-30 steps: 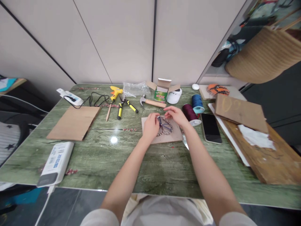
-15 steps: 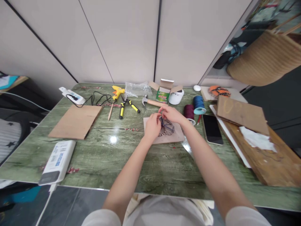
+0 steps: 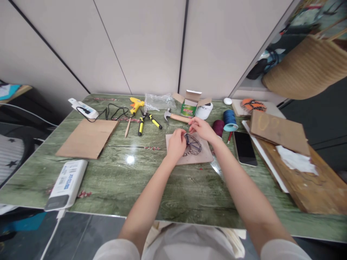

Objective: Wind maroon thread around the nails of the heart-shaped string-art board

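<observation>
A flat tan board (image 3: 204, 156) lies in front of me, bearing a round web of dark thread and small pins (image 3: 194, 145). My left hand (image 3: 177, 144) rests on the board's left side, its fingers curled in at the edge of the web. What those fingertips hold, if anything, is too small to name. Just above the web's top right, my right hand (image 3: 202, 129) is raised with its fingers pinched together. Any thread between them cannot be made out. Past my right wrist stand a maroon thread spool (image 3: 218, 128), partly covered, and a blue thread spool (image 3: 230, 121).
Behind the board lie a hammer (image 3: 177, 117), an opened green box (image 3: 188, 109), yellow-handled pliers (image 3: 146, 122) and a yellow glue gun (image 3: 136, 105). Cardboard (image 3: 87, 139) and a white power bank (image 3: 66, 185) are at left. A phone (image 3: 245, 148) and wooden board (image 3: 314, 187) are at right.
My right hand has moved slightly right and away from the web, showing more of it and covering more of the maroon spool. The left hand stays nearly in place.
</observation>
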{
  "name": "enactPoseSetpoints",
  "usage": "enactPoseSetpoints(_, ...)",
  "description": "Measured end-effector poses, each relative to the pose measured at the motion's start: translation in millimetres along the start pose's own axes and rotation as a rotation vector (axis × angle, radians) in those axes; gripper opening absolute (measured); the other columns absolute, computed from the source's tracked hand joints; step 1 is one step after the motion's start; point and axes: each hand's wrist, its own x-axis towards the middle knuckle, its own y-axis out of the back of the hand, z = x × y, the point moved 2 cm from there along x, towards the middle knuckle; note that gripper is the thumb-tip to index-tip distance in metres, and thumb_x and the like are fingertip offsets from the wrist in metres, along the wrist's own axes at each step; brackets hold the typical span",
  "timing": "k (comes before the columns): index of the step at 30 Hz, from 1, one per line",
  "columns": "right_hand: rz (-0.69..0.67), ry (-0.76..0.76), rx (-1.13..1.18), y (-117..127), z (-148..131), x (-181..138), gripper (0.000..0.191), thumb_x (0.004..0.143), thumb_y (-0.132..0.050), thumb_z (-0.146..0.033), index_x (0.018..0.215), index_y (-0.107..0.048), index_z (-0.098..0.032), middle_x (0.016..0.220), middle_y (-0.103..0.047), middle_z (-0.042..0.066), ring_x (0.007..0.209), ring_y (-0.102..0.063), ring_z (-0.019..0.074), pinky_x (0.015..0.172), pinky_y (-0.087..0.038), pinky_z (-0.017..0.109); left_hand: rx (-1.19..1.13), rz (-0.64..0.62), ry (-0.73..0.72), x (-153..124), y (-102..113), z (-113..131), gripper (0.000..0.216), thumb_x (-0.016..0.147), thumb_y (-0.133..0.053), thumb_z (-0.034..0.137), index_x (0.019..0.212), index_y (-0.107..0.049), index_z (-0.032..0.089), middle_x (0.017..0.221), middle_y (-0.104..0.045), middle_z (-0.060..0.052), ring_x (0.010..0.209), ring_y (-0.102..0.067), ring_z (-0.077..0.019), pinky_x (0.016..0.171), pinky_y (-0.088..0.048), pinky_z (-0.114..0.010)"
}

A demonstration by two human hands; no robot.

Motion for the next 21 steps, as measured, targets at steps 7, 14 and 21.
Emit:
enactPoseSetpoints(7, 0.035, -0.099, 0.124, -5, 10, 7, 0.013, 0.078, -0.042, -0.012, 0.083, -0.051, -0.019, 0.063, -0.061, -0.002, 0.054, -0.06, 0.0108, 0.058, -0.047, 0.023, 0.003, -0.004, -0.005, 0, -1, -1, 0.023, 0.081, -0.041, 0.008, 0.097, -0.053, 0.017, 0.099, -0.061, -0.007, 0.093, -0.058, -0.0167, 0.086, -0.047, -0.033)
enactPoseSetpoints(14, 0.006, -0.079, 0.268, -14, 10, 7, 0.008, 0.078, -0.045, -0.015, 0.082, -0.05, -0.019, 0.06, -0.059, -0.004, 0.051, -0.056, 0.0097, 0.057, -0.047, 0.023, -0.017, 0.008, 0.011, 0, -1, -2, 0.022, 0.082, -0.04, 0.008, 0.099, -0.052, 0.018, 0.099, -0.061, -0.007, 0.094, -0.059, -0.017, 0.086, -0.047, -0.034)
enactPoseSetpoints(21, -0.101, -0.009, 0.12, -17, 5, 5, 0.011, 0.08, -0.043, -0.017, 0.085, -0.053, -0.02, 0.061, -0.059, -0.003, 0.055, -0.057, 0.011, 0.058, -0.045, 0.023, -0.051, 0.01, 0.021, 0, -1, -3, 0.022, 0.081, -0.041, 0.008, 0.098, -0.05, 0.018, 0.099, -0.061, -0.007, 0.093, -0.059, -0.0167, 0.086, -0.048, -0.034)
